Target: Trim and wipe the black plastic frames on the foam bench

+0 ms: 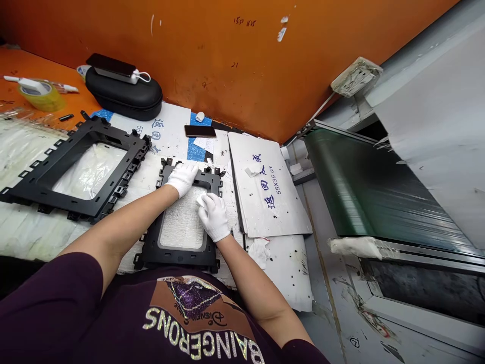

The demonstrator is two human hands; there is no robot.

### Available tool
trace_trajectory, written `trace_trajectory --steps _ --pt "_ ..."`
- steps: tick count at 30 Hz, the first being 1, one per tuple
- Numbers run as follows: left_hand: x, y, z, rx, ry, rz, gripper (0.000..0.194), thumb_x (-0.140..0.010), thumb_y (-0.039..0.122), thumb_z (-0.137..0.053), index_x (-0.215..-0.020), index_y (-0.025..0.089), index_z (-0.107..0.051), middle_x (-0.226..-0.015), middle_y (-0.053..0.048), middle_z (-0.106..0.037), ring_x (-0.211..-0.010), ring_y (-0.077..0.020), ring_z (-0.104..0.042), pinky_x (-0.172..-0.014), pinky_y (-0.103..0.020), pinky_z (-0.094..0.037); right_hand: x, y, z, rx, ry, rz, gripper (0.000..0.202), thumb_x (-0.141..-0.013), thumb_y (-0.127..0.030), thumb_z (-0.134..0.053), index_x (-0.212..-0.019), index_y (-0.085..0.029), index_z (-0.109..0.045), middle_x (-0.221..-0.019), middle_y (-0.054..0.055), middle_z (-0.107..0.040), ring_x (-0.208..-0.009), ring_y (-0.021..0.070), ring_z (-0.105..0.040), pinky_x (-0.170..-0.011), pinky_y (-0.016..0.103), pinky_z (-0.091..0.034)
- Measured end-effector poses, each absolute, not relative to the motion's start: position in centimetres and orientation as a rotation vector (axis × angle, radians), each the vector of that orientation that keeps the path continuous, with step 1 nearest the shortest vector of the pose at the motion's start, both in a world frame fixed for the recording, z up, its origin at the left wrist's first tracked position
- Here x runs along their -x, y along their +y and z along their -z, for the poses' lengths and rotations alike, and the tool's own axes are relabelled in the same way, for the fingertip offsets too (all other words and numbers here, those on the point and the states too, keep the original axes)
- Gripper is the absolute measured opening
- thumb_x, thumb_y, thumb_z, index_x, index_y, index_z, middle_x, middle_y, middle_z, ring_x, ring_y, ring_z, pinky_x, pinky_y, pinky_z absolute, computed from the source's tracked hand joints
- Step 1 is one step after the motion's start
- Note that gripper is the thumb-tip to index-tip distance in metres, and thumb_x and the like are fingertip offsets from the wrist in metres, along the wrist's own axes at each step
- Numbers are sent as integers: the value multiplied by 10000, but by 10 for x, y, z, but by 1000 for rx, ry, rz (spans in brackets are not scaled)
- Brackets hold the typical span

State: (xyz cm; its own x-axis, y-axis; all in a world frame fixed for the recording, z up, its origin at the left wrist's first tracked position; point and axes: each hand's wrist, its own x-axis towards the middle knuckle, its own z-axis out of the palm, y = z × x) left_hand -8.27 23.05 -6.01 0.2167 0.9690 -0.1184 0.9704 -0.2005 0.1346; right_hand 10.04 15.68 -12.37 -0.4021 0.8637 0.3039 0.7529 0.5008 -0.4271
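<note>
A black plastic frame (151, 247) with clips along its edges lies in front of me. Its large opening shows the padded white surface beneath. My left hand (183, 179), in a white glove, grips the frame's far bar near the left corner. On the right side of the opening, my right hand (213, 217), also gloved, is closed with a small folded white cloth (201, 199) pinched at its fingertips. The hand partly covers the frame's right bar. A second, similar black frame (71, 206) lies to the left, untouched.
Behind the frames are a black case (125, 96) with a power bank, a phone (200, 131) and a tape roll (43, 98). A marked white board (280, 202) and crumpled tissue (259, 251) lie at right. Farther right runs a green conveyor belt (379, 187). An orange wall (212, 60) rises behind.
</note>
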Motion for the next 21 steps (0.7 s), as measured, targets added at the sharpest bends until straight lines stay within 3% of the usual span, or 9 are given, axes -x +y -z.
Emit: trace_trajectory --steps 5,9,13,18,21 --pt "104 174 58 -2198 2045 -277 724 -909 245 -502 -1573 52 -290 -1606 -221 -382 -1534 -344 -267 -1222 -481 -303 -108 182 109 1220 -2111 -385 404 -917 -244 -496 -1298 -167 -607 -1265 161 -631 -1223 290 -576 -1068 504 -501" --pt "110 136 66 -1493 2380 -229 915 -867 432 -601 -1574 -12 -226 -1561 -301 -401 -1445 -420 -408 -1126 -542 -430 -96 232 85 1165 -2228 -398 331 -933 -254 -558 -1245 -175 -636 -1353 169 -581 -1299 297 -527 -1103 502 -470" --pt "106 133 65 -1320 2301 -107 895 -850 310 -598 -1596 15 -201 -1561 -301 -405 -1333 -390 -545 -1039 -512 -513 -94 260 73 1178 -2597 -285 206 -940 -203 -574 -1057 -207 -743 -1225 140 -670 -1212 329 -555 -1057 559 -461" --pt "103 138 68 -1393 2263 -58 896 -820 188 -571 -1617 46 -188 -1556 -289 -416 -1357 -387 -513 -985 -486 -541 -112 257 84 1136 -2738 -230 389 -945 -97 -480 -1237 -207 -712 -1256 136 -701 -1136 294 -585 -1008 507 -492" --pt "103 138 78 -1439 2287 -82 916 -759 127 -582 -1603 48 -236 -1449 -283 -519 -1294 -385 -557 -935 -480 -554 -101 254 94 1216 -2750 -189 385 -919 -54 -453 -1157 -175 -729 -1160 152 -720 -1059 296 -598 -961 477 -505"
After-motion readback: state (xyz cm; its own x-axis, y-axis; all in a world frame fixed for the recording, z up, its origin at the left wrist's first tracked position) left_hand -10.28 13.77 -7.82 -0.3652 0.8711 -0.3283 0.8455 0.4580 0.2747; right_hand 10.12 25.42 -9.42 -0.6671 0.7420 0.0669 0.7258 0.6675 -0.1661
